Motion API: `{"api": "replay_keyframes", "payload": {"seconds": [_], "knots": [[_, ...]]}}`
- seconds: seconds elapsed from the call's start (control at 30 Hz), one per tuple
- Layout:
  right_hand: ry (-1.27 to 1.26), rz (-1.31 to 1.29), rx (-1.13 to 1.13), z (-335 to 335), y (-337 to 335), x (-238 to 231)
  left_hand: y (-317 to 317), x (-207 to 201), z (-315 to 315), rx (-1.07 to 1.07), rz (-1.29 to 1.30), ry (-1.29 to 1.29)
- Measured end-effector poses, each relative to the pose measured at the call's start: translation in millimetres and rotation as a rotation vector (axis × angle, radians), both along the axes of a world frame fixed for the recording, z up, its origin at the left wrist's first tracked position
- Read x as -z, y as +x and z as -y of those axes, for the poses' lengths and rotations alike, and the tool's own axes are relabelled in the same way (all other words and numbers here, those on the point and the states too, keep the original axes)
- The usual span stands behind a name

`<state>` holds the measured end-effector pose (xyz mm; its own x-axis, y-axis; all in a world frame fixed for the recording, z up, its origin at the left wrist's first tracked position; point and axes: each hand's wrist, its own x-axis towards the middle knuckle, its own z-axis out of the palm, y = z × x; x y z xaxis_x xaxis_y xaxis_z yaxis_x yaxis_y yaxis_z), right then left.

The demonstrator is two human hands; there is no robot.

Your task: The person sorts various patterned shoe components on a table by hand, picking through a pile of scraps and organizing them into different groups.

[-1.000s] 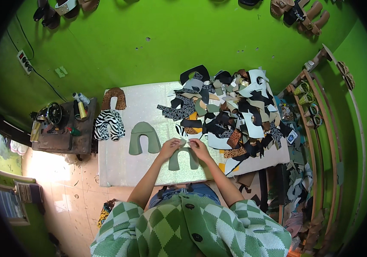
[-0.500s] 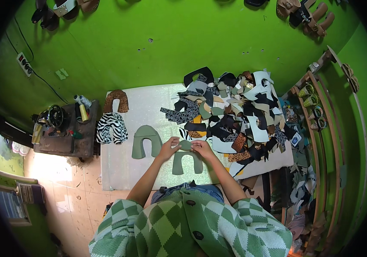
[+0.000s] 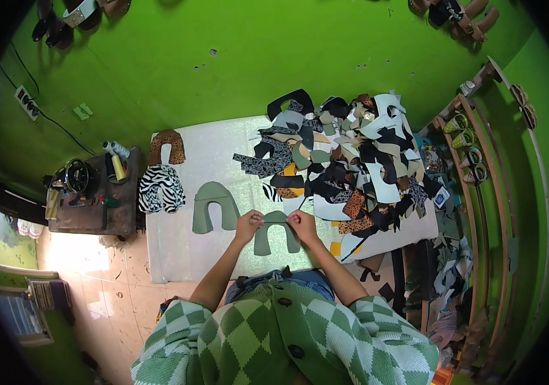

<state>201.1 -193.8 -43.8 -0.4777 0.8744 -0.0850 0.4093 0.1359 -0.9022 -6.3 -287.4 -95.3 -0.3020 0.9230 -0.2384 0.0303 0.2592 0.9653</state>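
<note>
My left hand [image 3: 249, 227] and my right hand [image 3: 303, 226] pinch the two ends of a small green material piece [image 3: 276, 216]. It lies along the top of a green arch-shaped upper piece [image 3: 262, 240], whose two legs point toward me. To the left lies another green arch-shaped piece [image 3: 203, 215] with a cap section across its top. Farther left are zebra-patterned arch pieces [image 3: 152, 191], and beyond them leopard-patterned arch pieces [image 3: 177, 142]. My fingertips partly hide the small piece's ends.
A large heap of mixed scraps [image 3: 377, 170] covers the right of the white table [image 3: 213, 260]. At the left stands a sewing machine [image 3: 77, 176] with thread spools [image 3: 118, 168] beside it. A wooden rack [image 3: 470, 138] holding sandals lines the right wall.
The small green piece has come down from raised between my fingers onto the top of the arch piece. My view has shifted slightly.
</note>
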Motion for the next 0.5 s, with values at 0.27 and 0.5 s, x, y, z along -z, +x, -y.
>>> {"api": "replay_keyframes", "payload": {"seconds": [0.27,0.5], "knots": [[0.043,0.152,0.067,-13,-7,18,10,-8,-12,-0.106,-0.335,-0.107],[0.066,0.212,0.035,-19,-5,23,13,-22,-11,-0.087,-0.496,-0.184]]}}
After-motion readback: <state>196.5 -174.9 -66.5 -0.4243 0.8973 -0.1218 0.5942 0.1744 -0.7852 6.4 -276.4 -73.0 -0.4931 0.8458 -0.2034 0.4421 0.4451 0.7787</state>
